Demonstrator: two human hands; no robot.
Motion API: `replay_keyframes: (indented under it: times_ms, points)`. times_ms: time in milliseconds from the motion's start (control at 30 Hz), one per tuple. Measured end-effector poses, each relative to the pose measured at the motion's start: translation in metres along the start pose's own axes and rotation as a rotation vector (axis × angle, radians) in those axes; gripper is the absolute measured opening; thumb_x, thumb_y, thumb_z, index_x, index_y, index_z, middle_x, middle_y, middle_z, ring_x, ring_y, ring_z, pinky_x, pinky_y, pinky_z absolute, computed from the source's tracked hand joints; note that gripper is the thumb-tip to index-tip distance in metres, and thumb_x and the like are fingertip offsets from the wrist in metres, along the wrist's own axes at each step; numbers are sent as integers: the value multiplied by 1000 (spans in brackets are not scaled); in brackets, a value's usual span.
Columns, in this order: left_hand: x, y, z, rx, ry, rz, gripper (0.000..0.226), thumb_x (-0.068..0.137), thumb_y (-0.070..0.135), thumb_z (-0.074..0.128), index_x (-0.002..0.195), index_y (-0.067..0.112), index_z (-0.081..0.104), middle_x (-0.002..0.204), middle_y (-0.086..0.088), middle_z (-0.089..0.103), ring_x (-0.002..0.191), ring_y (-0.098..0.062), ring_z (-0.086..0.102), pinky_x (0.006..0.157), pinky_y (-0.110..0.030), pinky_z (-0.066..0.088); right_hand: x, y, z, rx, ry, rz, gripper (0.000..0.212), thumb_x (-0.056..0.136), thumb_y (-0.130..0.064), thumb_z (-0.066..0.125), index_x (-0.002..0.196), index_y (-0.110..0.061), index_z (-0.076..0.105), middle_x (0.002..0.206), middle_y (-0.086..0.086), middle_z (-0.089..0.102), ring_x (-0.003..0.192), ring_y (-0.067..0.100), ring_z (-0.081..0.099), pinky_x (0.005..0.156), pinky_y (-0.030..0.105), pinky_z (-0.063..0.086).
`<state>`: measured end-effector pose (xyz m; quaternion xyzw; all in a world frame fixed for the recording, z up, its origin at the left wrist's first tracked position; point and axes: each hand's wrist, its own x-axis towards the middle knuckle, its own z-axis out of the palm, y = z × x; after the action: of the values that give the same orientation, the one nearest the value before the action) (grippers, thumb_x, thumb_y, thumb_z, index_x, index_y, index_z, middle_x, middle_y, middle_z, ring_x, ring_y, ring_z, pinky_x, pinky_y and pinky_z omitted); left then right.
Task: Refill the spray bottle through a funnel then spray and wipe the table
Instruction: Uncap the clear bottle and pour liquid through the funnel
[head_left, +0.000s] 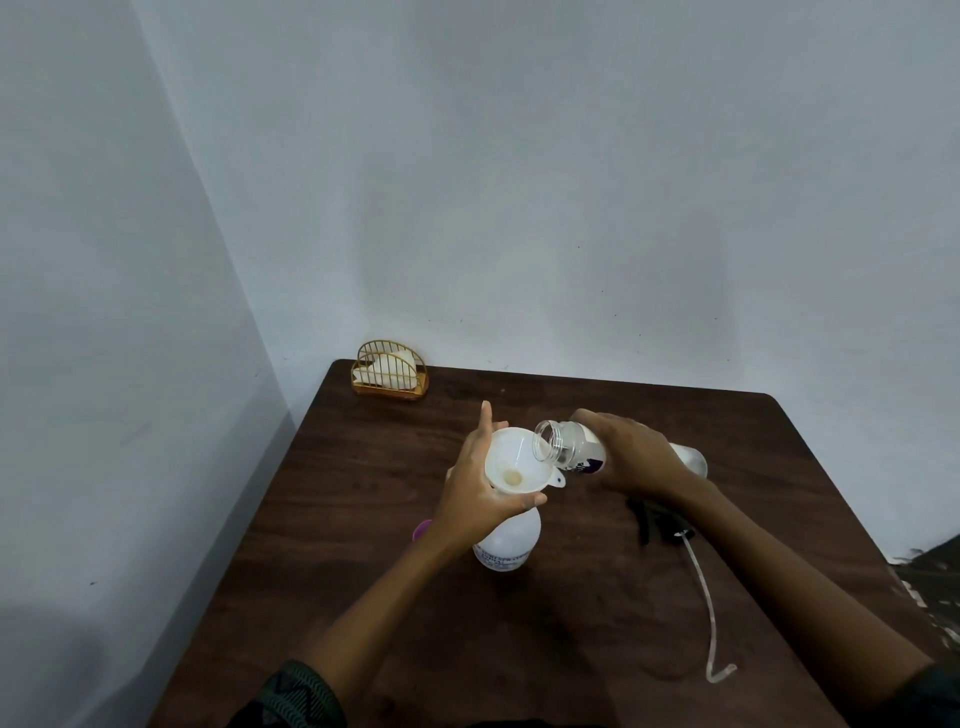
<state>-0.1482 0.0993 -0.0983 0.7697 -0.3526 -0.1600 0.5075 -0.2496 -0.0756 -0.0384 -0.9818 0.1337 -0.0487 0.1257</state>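
A white spray bottle (506, 543) stands headless near the middle of the dark wooden table (363, 467). A white funnel (519, 460) sits in its neck, and my left hand (475, 488) grips the funnel's rim from the left. My right hand (631, 454) holds a clear plastic bottle (569, 444) tipped almost level, its open mouth over the funnel's right edge. The black spray head (657, 522) with its long clear dip tube (709, 608) lies on the table to the right, under my right forearm.
A gold wire holder with white cloth or napkins (390, 370) stands at the table's far left corner. A purple cap (422, 530) peeks out behind my left wrist. Walls close in at the back and left; the table's right edge is near the tube.
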Motion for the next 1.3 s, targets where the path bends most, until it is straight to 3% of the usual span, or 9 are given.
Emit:
replay_keyframes:
  times_ms: [200,500,800,1300]
  points:
    - [0,-2,2,-26,-11,6,118,62,26,86,138,35,-5,142,0,38,127,-6,35,103,-22,30,1,2,4,-51,-7,-12,37,71,-38,69,102,-26,51,95,-8,63,86,16,59,67,27,35]
    - [2,-6,5,-28,-18,-28,120,62,26,86,148,20,1,144,4,36,129,-7,35,102,-20,31,6,5,5,-141,5,-61,38,72,-40,66,103,-25,50,94,-6,61,87,17,58,69,28,33]
    - [3,-5,4,-14,-18,-43,120,63,28,85,149,18,3,143,5,37,131,-11,35,102,-21,30,9,7,7,-248,11,-52,44,72,-36,66,112,-24,51,99,-1,62,90,22,59,76,33,41]
    - [4,-5,3,-23,-14,-59,117,65,30,84,148,19,3,145,4,35,132,-12,34,103,-23,31,14,5,7,-241,-15,-21,49,73,-31,67,118,-23,49,104,-1,62,96,22,58,82,34,41]
